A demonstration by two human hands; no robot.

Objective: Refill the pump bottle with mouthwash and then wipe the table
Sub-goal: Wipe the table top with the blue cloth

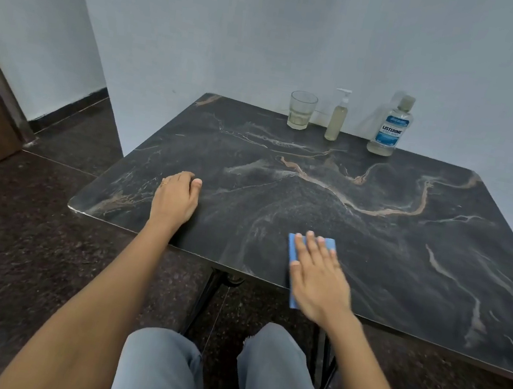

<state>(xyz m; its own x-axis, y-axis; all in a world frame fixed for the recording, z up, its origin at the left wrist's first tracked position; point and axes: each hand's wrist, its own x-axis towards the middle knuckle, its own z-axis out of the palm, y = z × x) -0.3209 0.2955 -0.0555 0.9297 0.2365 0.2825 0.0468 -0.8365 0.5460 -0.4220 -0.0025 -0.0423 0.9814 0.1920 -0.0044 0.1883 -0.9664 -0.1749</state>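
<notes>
The right hand point(319, 275) lies flat, fingers spread, pressing a blue cloth point(294, 263) onto the dark marbled worktop point(376, 232) at the lower centre of the frame, close to the near edge; the cloth shows beyond the fingertips and along the thumb side, with its lower end reaching over that edge. The left hand point(176, 197) rests palm-down on the worktop at centre left, fingers curled under, holding nothing, well apart from the right. Along the far edge, in the upper right of the frame, three things stand upright in a row against the wall: a glass tumbler point(301, 110) with a little liquid at the bottom, the pump bottle point(337, 116) filled with pale yellowish liquid, and the mouthwash bottle point(391, 126), capped, nearly empty.
</notes>
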